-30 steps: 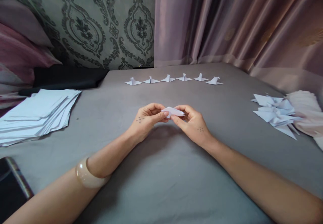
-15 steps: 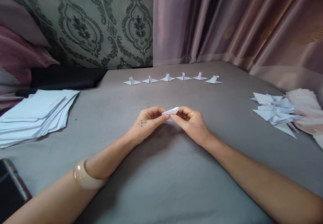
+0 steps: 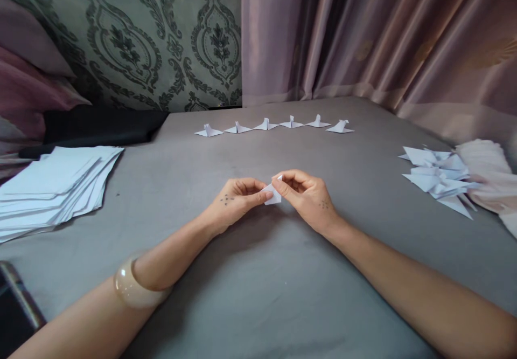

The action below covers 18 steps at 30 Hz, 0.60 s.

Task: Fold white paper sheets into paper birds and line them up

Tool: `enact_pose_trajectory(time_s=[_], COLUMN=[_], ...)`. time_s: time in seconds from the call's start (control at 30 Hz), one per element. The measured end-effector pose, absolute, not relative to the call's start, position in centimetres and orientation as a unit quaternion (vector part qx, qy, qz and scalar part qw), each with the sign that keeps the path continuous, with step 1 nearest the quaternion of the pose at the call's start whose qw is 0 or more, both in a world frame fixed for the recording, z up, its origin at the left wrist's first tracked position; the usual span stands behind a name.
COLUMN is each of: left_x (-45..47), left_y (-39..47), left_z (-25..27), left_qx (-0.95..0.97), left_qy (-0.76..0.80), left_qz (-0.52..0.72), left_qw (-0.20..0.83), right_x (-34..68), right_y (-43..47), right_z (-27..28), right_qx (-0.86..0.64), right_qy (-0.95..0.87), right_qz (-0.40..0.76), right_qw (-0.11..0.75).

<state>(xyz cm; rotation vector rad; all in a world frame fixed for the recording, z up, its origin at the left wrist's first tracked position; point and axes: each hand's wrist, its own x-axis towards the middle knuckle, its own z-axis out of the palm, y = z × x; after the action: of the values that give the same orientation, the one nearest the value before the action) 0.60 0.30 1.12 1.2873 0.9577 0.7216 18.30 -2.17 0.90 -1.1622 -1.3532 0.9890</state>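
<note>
Left hand (image 3: pixel 232 200), right hand (image 3: pixel 309 197) pinch one folded paper (image 3: pixel 276 197), seemingly unfinished | six folded birds (image 3: pixel 266 125) done, twelve o'clock | folded pile (image 3: pixel 438 181), three o'clock | flat sheets (image 3: pixel 56 178) remain, nine o'clock

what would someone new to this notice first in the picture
Most likely the left hand and right hand near the center, pinching a small folded white paper between them. Beyond them, a row of six folded paper figures spans the far part of the gray surface. A stack of white sheets lies at the left, and a heap of folded papers at the right.
</note>
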Motion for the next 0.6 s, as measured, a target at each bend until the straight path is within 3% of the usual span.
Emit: enact_pose_trajectory(time_s=[0.2, 0.43, 0.6], left_x=[0.7, 0.7, 0.6], left_y=[0.2, 0.9, 1.2], left_z=[1.5, 1.1, 0.8], left_qx=[0.547, 0.475, 0.412], left_qy=[0.448, 0.422, 0.409], left_qz=[0.290, 0.341, 0.367], left_qw=[0.645, 0.693, 0.727], right_x=[18.5, 18.9, 18.5], right_y=[-2.2, -1.3, -1.7], right_z=[1.5, 0.9, 1.0], right_qx=[-0.478, -0.467, -0.492], right_qy=[-0.567, -0.454, -0.502], right_qz=[0.430, 0.575, 0.546], right_qw=[0.515, 0.496, 0.456])
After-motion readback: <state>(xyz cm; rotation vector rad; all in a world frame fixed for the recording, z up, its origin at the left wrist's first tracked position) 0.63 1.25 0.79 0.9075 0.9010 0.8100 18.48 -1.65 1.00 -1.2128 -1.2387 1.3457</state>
